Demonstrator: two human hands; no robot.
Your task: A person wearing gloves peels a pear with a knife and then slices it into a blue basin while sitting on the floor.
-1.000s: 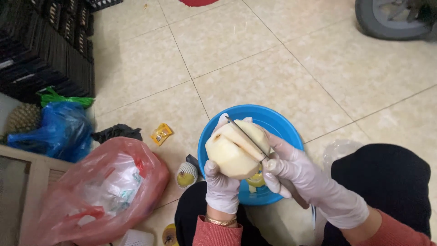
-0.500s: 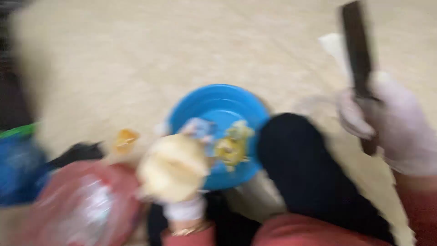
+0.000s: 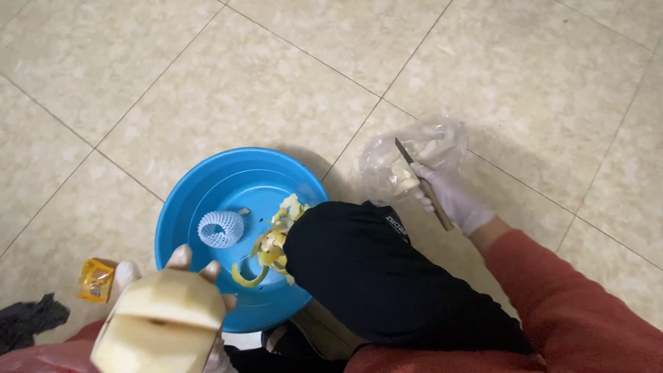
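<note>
My left hand [image 3: 195, 271], in a white glove, holds a large peeled pale-yellow fruit [image 3: 159, 324] with a wedge cut out of it, low at the left near the camera. My right hand [image 3: 452, 199], also gloved, grips a knife [image 3: 421, 181] with a dark blade and wooden handle, and reaches into a clear plastic bag [image 3: 414, 155] on the floor that holds pale fruit pieces. Between the hands sits a blue plastic basin [image 3: 207, 190] with yellow peelings [image 3: 273, 242] and a white foam fruit net [image 3: 221, 228] inside. My knee in black trousers [image 3: 373, 276] overlaps the basin's right rim.
The floor is beige tile. A small orange wrapper [image 3: 95, 280] lies left of the basin, with a black cloth [image 3: 31, 321] further left. A red plastic bag [image 3: 34, 359] shows at the bottom left corner.
My right hand has left the fruit and swung out to the right with the knife, down to the clear bag. The left hand drew the fruit down and left, away from the basin.
</note>
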